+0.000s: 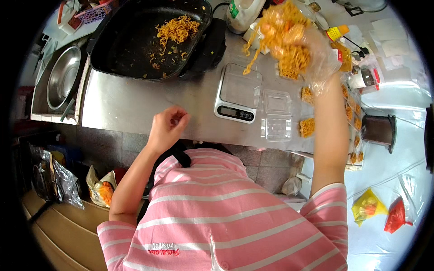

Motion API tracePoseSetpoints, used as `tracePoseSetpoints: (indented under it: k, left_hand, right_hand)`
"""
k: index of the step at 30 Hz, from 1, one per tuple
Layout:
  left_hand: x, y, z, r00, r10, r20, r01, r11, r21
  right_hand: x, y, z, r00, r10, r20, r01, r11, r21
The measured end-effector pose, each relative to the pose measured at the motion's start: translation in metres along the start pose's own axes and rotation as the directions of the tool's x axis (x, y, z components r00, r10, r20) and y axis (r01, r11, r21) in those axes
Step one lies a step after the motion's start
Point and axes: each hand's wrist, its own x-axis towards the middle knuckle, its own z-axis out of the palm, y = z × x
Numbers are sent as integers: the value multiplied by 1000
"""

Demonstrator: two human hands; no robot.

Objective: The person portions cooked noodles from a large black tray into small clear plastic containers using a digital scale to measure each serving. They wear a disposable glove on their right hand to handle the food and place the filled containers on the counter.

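Observation:
In a clear plastic glove, my right hand (317, 56) grips a large clump of cooked noodles (284, 37), raised over the far right of the counter. Strands dangle from it, and motion blurs both hand and food. My left hand (171, 125) is bare, loosely curled above the counter's front edge, with nothing visible in it. Between the hands stands a white digital kitchen scale (234, 113) with a clear plastic container (241, 83) on its platform. A black electric skillet (118, 50) at the far left holds a small heap of noodles (178, 29) and scraps.
A clear hinged plastic box (277, 117) lies open right of the scale. Noodle portions (307, 127) sit near my right forearm. Behind are a white jug (244, 15), a yellow-capped bottle (337, 33) and a jar (362, 78). A steel bowl (64, 78) rests at left.

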Motion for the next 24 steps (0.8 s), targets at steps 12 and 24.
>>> tracePoseSetpoints:
  k: [12,24]
  left_hand:
    - [57,1,104,985,-171,17,172,973,-152]
    - [69,-11,123,990,-140,-17,134,975,-178]
  right_hand:
    - [-4,110,-44,897,394,199,-27,498,-866]
    - [-24,152,-30,934,3,357,356,53,-933]
